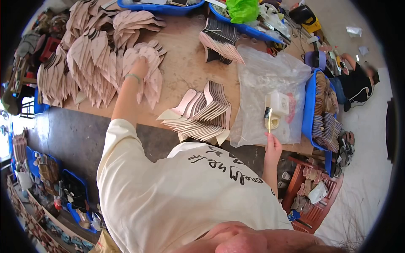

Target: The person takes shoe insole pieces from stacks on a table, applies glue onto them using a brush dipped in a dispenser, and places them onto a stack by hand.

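My left hand [140, 67] reaches to the back left, its fingers bent onto a pile of pink insole-shaped pieces [152, 86]. Its fingers look closed on one of these pieces; the fingertips are partly hidden. A green band circles that wrist. My right hand [273, 144] pinches a thin pale stick [270, 122] upright, beside a white container [278, 103] and an opened pale jar [274, 123] on a plastic sheet. Straight before my body, a fanned stack of curved pink-faced, dark-edged pieces [202, 111] lies at the table's front edge.
More pink pieces [90, 61] overlap in heaps at the left. A tied dark bundle [219, 40] lies at the back. Clear plastic sheeting [249, 101] covers the right side. A blue bin [310, 111] of stacked pieces stands beyond it. Another person [356, 86] is at the far right.
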### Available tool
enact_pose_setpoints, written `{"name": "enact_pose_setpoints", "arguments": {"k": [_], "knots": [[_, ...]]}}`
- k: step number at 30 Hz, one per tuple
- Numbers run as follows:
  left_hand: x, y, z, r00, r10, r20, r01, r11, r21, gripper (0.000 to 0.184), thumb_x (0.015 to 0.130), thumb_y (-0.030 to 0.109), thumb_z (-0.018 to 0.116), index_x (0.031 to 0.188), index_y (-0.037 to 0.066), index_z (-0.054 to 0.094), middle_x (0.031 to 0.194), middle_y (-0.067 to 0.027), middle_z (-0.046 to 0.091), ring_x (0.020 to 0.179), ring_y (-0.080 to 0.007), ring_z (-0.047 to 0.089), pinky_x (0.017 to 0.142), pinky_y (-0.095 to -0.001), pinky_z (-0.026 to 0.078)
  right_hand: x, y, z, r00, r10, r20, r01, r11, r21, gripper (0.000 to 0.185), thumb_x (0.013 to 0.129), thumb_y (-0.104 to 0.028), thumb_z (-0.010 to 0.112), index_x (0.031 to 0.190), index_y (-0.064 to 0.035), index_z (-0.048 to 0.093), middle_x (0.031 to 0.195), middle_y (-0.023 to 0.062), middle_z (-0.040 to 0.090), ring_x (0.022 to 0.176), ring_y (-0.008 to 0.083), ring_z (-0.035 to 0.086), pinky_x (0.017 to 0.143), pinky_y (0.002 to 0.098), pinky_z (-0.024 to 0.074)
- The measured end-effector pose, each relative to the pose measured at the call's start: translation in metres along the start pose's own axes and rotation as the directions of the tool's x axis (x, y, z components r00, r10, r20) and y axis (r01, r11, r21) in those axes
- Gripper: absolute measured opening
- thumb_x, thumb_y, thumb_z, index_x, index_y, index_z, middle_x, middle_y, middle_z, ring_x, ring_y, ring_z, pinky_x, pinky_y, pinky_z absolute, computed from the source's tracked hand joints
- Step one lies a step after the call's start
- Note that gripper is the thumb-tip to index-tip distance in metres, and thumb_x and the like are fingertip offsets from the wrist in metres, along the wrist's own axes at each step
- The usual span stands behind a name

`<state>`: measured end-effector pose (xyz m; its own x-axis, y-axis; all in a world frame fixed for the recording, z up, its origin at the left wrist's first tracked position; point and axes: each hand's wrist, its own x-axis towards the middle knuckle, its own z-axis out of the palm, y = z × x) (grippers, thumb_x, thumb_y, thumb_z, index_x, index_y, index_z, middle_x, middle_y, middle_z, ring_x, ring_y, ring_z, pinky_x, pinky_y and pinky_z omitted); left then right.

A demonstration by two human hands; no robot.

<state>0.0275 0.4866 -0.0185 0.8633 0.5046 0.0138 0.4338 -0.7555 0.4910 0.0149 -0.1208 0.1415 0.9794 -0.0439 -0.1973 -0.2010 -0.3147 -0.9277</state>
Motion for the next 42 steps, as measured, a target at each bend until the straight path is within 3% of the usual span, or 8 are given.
{"name": "enact_pose_setpoints", "arguments": {"k": [7,11,16,20,25,27,35,42], "knots": [[-0.031,-0.012,-0.022,0.974,-0.076,0.214,0.220,0.548,-0.807,0.009,0.090,0.014,0.056,0.090,0.005,0.053,0.085,-0.0012,0.059,0.077,-0.0099,0.053,0.071,-0.0246,0.044,-0.001,-0.008,0.002,1.000,0.018,0.018,-0.018,1.000,0.025,0.028,0.095,-0.023,0.058,0.101,0.0029,0.068,0.064,-0.0107,0.043,0.055,-0.0009,0.028,0.049,0.0191,0.0198],[-0.107,-0.003,-0.056,0.912,-0.072,0.405,0.373,0.558,-0.741,0.007,0.089,0.012,0.058,0.087,0.005,0.056,0.081,-0.0035,0.060,0.073,-0.0102,0.054,0.068,-0.0245,0.045,0.000,-0.008,0.000,1.000,0.025,-0.017,-0.025,0.999,0.026,0.029,0.095,-0.023,0.058,0.101,0.0033,0.068,0.061,-0.0109,0.040,0.053,-0.0009,0.028,0.047,0.0197,0.0185],[-0.225,-0.151,-0.014,0.124,-0.124,0.985,0.727,0.686,-0.006,0.018,0.082,0.009,0.062,0.098,0.001,0.065,0.090,-0.0130,0.066,0.083,-0.0220,0.064,0.078,-0.0345,0.052,0.003,-0.003,-0.023,0.992,0.003,-0.125,-0.009,0.999,-0.052,0.029,0.095,-0.023,0.058,0.101,0.0031,0.068,0.057,-0.0110,0.036,0.048,-0.0008,0.026,0.044,0.0204,0.0161],[-0.271,-0.135,0.022,0.620,-0.488,0.614,0.091,0.822,0.562,0.030,0.082,0.020,0.056,0.104,0.003,0.067,0.107,-0.0230,0.065,0.103,-0.0348,0.063,0.088,-0.0450,0.050,0.009,0.004,-0.045,0.989,0.036,-0.146,-0.042,0.998,-0.038,0.029,0.095,-0.024,0.058,0.101,0.0026,0.068,0.058,-0.0111,0.036,0.049,-0.0009,0.026,0.045,0.0204,0.0158],[-0.169,0.121,-0.036,0.936,-0.088,0.342,0.089,0.996,0.013,0.033,0.090,0.031,0.053,0.104,0.003,0.063,0.098,-0.0194,0.066,0.095,-0.0334,0.063,0.078,-0.0402,0.049,0.021,-0.005,-0.038,0.995,0.020,-0.098,-0.019,1.000,0.010,0.028,0.095,-0.023,0.059,0.103,0.0018,0.068,0.062,-0.0104,0.042,0.051,-0.0003,0.027,0.046,0.0202,0.0178],[-0.145,0.183,-0.014,0.905,0.094,0.416,0.038,0.954,-0.298,0.038,0.091,0.033,0.054,0.108,-0.001,0.061,0.100,-0.0170,0.067,0.092,-0.0270,0.064,0.080,-0.0356,0.048,0.028,-0.004,-0.033,0.996,-0.051,-0.068,0.052,0.998,0.021,0.027,0.095,-0.022,0.058,0.104,0.0015,0.068,0.065,-0.0099,0.046,0.052,-0.0002,0.027,0.046,0.0199,0.0190],[-0.128,0.220,0.070,0.413,-0.140,0.900,0.376,0.926,-0.028,0.065,0.081,0.065,0.055,0.111,0.008,0.065,0.089,-0.0047,0.064,0.073,-0.0140,0.058,0.062,-0.0303,0.048,0.025,0.012,-0.082,1.000,0.012,-0.025,-0.011,0.998,0.060,0.027,0.096,-0.022,0.056,0.102,0.0017,0.067,0.058,-0.0113,0.033,0.048,-0.0010,0.023,0.044,0.0211,0.0153],[-0.146,0.204,0.063,0.669,-0.259,0.696,0.566,0.785,-0.252,0.044,0.086,0.043,0.062,0.112,0.008,0.065,0.089,-0.0040,0.066,0.077,-0.0169,0.060,0.069,-0.0335,0.050,0.030,0.062,-0.140,0.994,0.102,-0.046,-0.095,0.987,0.133,0.025,0.094,-0.020,0.059,0.099,0.0018,0.069,0.063,-0.0089,0.045,0.049,-0.0014,0.029,0.045,0.0194,0.0206]]}}
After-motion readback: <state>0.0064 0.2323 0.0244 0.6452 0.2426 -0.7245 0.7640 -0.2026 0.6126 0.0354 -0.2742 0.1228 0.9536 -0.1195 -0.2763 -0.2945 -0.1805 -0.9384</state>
